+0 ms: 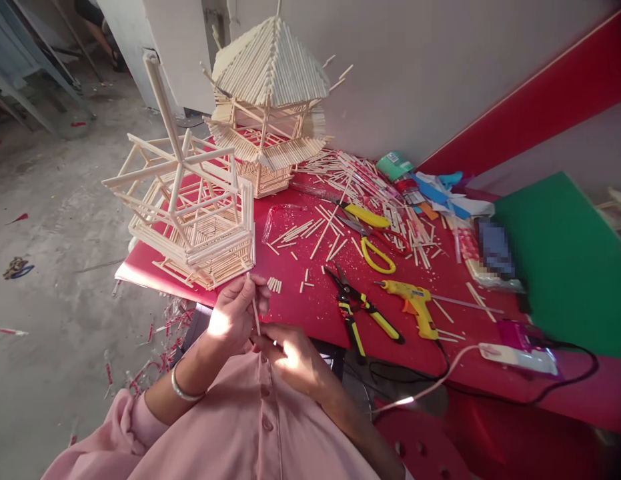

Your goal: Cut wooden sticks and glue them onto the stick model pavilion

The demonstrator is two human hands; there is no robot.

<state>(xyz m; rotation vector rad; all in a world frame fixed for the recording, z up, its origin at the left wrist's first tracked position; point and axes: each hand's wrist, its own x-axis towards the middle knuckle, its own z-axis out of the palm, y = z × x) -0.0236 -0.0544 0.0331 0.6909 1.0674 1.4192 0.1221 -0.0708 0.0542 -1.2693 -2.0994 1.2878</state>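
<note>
My left hand [236, 308] pinches a thin wooden stick [256, 312] near its top, close to the table's front edge. At the stick's lower end are the closed fingers of my right hand [295, 357]; their exact grip is partly hidden. Just beyond my left hand stands an open hexagonal stick frame [220, 247] with a tall upright post. Several short cut pieces [274, 285] lie beside my left fingers. Black-and-yellow snips [357, 303] and a yellow glue gun [413, 303] lie to the right.
A roofed stick model [273, 67] stands at the back by the wall. Loose sticks [340, 173], yellow-handled scissors [375, 253] and a green board [565, 267] are on the red table [310, 313]. A power strip [515, 357] with cables lies front right. Wrappers litter the floor [90, 280].
</note>
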